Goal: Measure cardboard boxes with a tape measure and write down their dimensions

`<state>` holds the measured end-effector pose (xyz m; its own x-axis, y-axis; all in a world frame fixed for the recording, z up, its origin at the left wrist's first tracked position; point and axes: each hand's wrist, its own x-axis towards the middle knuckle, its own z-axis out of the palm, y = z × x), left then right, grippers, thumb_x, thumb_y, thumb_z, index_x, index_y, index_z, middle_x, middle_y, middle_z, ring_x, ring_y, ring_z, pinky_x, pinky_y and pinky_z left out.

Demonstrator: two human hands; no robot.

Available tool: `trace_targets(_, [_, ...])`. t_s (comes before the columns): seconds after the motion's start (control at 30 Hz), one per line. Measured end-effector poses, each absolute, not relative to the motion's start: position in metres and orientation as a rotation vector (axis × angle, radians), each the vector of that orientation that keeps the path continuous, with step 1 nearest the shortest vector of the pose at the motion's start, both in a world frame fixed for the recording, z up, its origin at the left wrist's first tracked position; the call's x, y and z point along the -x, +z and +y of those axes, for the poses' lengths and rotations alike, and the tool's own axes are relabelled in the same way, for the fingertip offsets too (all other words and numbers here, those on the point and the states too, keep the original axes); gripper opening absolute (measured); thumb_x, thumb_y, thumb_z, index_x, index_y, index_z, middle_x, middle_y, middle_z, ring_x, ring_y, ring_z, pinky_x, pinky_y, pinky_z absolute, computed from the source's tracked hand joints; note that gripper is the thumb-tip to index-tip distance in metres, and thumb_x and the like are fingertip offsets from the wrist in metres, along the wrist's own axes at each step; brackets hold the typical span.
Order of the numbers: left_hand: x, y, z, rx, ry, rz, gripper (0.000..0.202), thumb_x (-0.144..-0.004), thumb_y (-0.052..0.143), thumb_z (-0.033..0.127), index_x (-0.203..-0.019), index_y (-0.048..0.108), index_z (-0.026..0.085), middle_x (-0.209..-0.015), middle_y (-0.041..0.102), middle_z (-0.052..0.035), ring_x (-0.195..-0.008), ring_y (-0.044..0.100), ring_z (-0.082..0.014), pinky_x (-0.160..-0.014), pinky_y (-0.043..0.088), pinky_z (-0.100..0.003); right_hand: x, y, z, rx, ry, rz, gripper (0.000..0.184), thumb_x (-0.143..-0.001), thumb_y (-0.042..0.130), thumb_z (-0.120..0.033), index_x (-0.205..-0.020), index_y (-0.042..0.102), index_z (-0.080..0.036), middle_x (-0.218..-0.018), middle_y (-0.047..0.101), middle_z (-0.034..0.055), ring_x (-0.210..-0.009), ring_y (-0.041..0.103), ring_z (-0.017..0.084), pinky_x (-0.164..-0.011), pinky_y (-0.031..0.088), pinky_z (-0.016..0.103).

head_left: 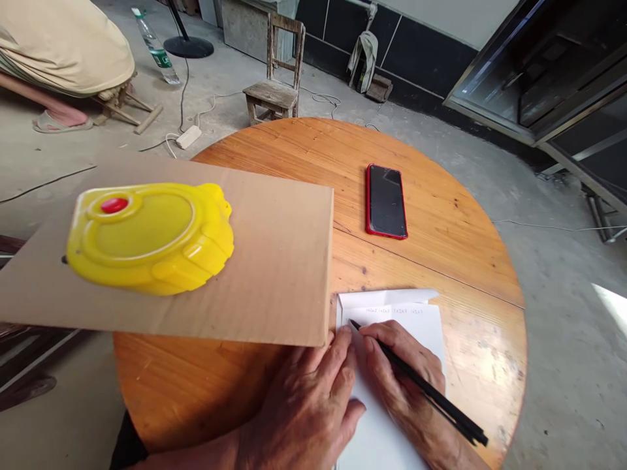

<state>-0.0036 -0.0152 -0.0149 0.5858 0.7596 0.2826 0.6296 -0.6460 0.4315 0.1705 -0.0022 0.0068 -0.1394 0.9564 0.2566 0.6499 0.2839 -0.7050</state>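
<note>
Right grip [409, 395] pinches a black pen [453, 412] at white paper [375, 424], left grip [313, 398] flat on its edge.

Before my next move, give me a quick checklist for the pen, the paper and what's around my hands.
1. Pen gripped in right hand: ok.
2. Left hand at the paper's left side: ok.
3. Pen tip touching paper: cannot tell.
4. Handwritten marks readable: cannot tell, too small.
5. Cardboard well away from left hand: not ok, its corner is right by the fingers.
6. Phone apart from paper: ok.
</note>
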Motion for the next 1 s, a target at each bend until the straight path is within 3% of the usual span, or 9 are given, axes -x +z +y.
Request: trace_targets(1.0, [0.0034, -0.0146, -0.0164, -2.532, 0.663, 1.157, 0.040, -0.094, 0.054, 0.035, -0.123, 0.062, 0.008, -0.136, 0.059, -0.0137, -0.119, 0.051, -0.0294, -0.100, 0.040, -0.041, -0.1724, 0.0095, -0.0048, 1.444, 0.576, -1.810, 0.011, -0.093, 0.054, -0.013, -0.092, 0.061, -0.022, -0.077, 0.066, -0.0014, -0.064, 0.062, 0.009, -0.059, 0.050, 0.019])
